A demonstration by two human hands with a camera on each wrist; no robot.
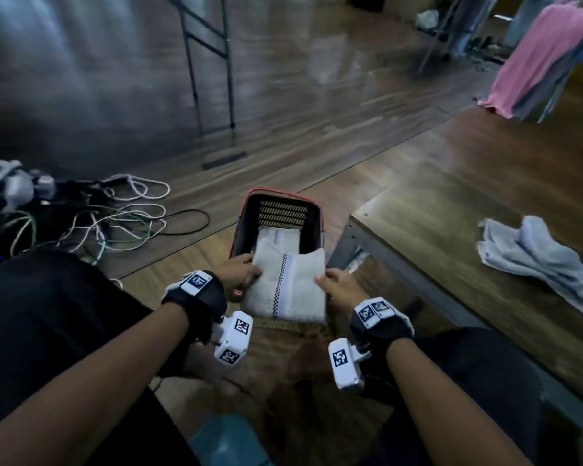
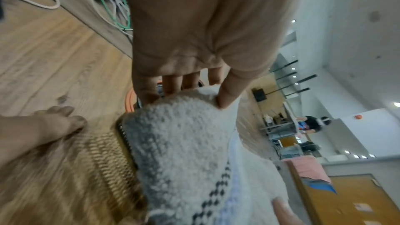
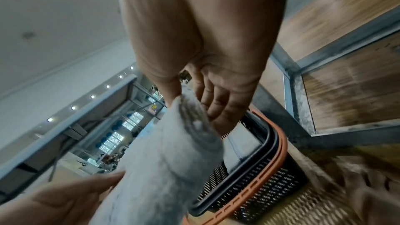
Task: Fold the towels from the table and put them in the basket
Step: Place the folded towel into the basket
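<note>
Folded white towel (image 1: 288, 287) between the hands, pinched at its sides by left hand (image 1: 239, 272) and right hand (image 1: 339, 287); far end over the black basket (image 1: 241, 230) just beyond the fingers (image 2: 172, 85) — second towel (image 1: 270, 240) inside.
</note>
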